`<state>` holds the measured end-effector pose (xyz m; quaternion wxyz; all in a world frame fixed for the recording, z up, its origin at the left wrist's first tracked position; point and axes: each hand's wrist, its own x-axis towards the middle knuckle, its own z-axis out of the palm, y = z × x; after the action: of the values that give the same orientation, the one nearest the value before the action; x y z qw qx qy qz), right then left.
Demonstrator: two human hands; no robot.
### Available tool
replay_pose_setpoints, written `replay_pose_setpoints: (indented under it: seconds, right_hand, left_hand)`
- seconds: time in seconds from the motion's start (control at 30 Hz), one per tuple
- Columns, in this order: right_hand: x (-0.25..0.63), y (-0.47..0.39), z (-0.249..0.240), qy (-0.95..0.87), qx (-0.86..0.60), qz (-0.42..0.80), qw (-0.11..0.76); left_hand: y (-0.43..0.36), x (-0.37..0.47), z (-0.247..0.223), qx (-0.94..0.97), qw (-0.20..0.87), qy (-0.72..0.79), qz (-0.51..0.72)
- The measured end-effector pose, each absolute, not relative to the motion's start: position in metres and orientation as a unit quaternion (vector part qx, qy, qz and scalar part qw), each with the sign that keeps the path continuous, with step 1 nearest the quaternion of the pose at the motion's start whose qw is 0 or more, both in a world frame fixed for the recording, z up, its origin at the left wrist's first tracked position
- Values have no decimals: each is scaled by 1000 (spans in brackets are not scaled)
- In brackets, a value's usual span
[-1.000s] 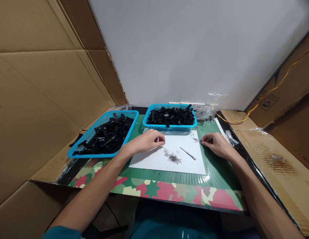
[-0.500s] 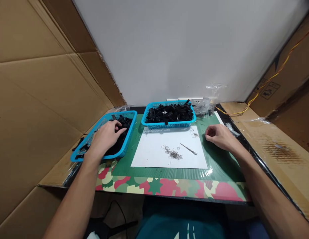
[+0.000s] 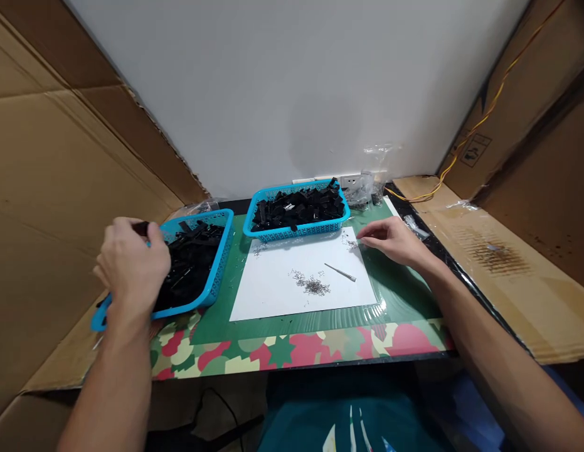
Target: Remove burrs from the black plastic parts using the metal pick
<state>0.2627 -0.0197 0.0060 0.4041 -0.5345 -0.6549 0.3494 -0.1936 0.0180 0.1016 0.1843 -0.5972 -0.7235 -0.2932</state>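
My left hand (image 3: pixel 134 260) is raised over the left side of a blue basket (image 3: pixel 221 263) that holds many black plastic pieces. Between its thumb and fingers shows a small black plastic piece (image 3: pixel 141 228). At the right edge of a white sheet of paper (image 3: pixel 268 295), my right hand (image 3: pixel 392 242) has its fingertips pinched together beside a small cluster of thin bent wire pieces (image 3: pixel 352 244). Whatever those fingertips hold is too small to make out. A larger heap of wire pieces (image 3: pixel 315 286) and a slim metal tool (image 3: pixel 340 272) lie on the paper.
A second blue basket (image 3: pixel 298 233) of black pieces stands behind the paper. Clear plastic bags (image 3: pixel 362 194) rest by the wall near a socket (image 3: pixel 350 181). Cardboard walls (image 3: pixel 51 157) flank the green-topped table (image 3: pixel 395 314), and a yellow cable (image 3: pixel 484 119) hangs at the right.
My left hand has come up out of the left basket and moved left with a black plastic piece. My right hand has shifted to the wire cluster at the paper's edge. The view has turned slightly.
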Motion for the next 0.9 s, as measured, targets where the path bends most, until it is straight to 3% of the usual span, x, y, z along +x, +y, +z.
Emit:
replay_pose_setpoints:
  seconds: [0.1,0.2,0.27,0.33,0.47,0.57,0.9]
  right_hand:
    - [259,-18,3,-626,-497,413,436]
    - [252,-18,0,-608,-470,459,446]
    - [245,-20,0,-606,-457,471,449]
    - [237,-22,1,-609,-444,475,455]
    - [222,-27,5,-593,-411,511,468]
    - [216,-29,8,-576,-393,533,479]
    - [213,-33,8,-559,-398,561,464]
  left_hand:
    - [6,-176,113,-638,171,-641,-391]
    - [2,-146,113,-671,84,-575,-460]
    - [2,-118,102,-667,-52,-511,-540]
    - [3,-87,83,-662,-236,-457,-545]
    - [4,-38,41,-660,-481,-371,-443]
    - [2,-24,20,-658,-524,-354,-409]
    - [-8,-29,3,-644,-520,-371,-421]
